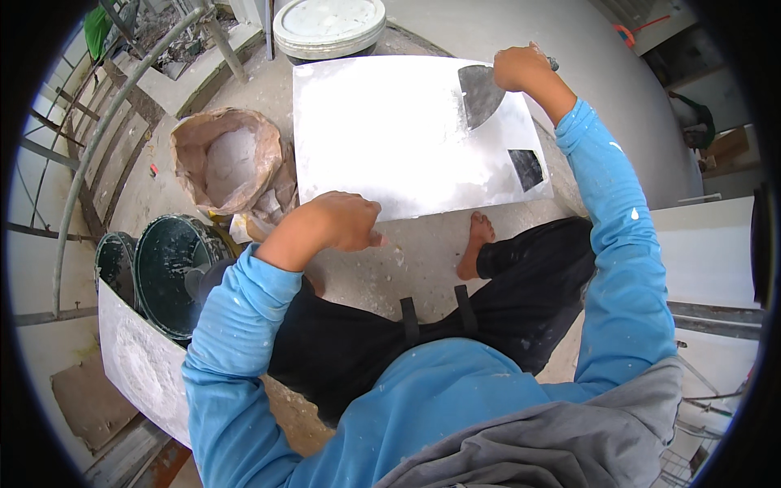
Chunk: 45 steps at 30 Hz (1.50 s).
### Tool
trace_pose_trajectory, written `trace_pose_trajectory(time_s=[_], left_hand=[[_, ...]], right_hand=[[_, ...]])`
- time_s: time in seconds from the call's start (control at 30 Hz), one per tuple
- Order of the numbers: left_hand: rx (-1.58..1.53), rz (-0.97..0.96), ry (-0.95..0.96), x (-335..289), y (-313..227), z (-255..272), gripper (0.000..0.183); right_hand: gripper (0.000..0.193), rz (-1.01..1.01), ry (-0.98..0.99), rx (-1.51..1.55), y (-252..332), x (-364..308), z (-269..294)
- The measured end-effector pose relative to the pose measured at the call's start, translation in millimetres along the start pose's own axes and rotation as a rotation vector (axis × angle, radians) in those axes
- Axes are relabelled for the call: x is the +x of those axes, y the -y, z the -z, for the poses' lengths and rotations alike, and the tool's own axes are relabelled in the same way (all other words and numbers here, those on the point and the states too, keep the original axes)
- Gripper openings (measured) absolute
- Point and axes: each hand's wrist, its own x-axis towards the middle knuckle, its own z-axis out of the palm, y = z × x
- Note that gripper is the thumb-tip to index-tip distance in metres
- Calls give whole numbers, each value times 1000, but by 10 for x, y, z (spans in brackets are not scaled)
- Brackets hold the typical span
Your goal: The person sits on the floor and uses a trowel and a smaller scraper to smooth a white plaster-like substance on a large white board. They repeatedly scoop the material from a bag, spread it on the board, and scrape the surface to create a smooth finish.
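A white board (382, 138), bright with glare, lies before me. My right hand (522, 68) is closed at its far right corner, on a tool whose dark handle end (553, 63) pokes out past the fist. Beside this hand a dark grey, curved-edged shape (483, 98) shows on the board; I cannot tell if it is a blade or a dark patch. A black four-sided patch (527, 169) lies near the right edge. My left hand (338, 221) is closed at the board's near edge, fingers curled; what they hold is hidden.
An open paper bag (183, 150) of pale powder stands left of the board. Dark green buckets (167, 244) and a white-smeared panel (142, 358) are at my left. A white-lidded bucket (329, 24) stands behind the board. Metal pipe railing (106, 122) runs along the far left.
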Motion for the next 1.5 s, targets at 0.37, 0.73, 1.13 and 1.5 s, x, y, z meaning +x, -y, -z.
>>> trace_pose_trajectory(time_s=[0.37,0.73,1.13,1.5], left_hand=[[41,-117,-105,-288,-395,-274,40],[99,-129,-378,-901,-369,-531,22],[42,-127,-352,-997,204,-290,33],[63,-122,-201,-1003,572,-188,41]], right_hand=[[32,54,-48,967,-81,139,-573],[40,650,-268,800,3053,793,495],[28,879,-198,388,5753,1218,733],[33,749,38,313,6870,1571,432]])
